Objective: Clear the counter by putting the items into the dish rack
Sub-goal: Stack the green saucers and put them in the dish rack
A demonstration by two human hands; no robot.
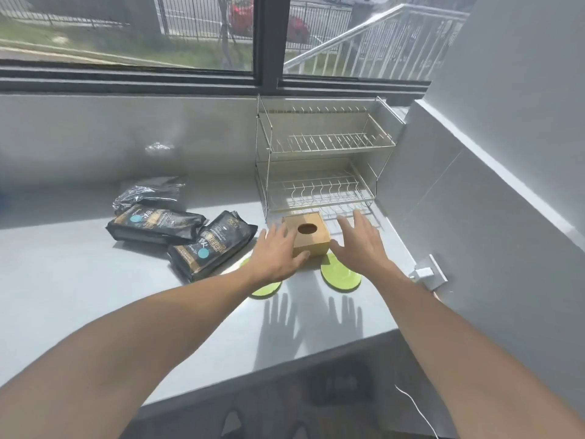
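Observation:
A wooden box (311,236) with an oval hole in its top stands on the grey counter (95,296), just in front of the two-tier wire dish rack (319,172). My left hand (278,255) is at the box's left side, fingers spread, thumb near its front corner. My right hand (361,245) hovers at its right side, fingers apart. Neither hand grips it. Two green plates lie flat before the box: one (340,277) under my right wrist, one (264,288) mostly hidden by my left wrist. Three black packets (155,224) (210,245) (152,191) lie to the left.
Both tiers of the rack hold nothing. A grey wall closes the right side, with a white plug and socket (427,274) low on it. A window runs behind the counter. The counter's front edge drops off near my forearms.

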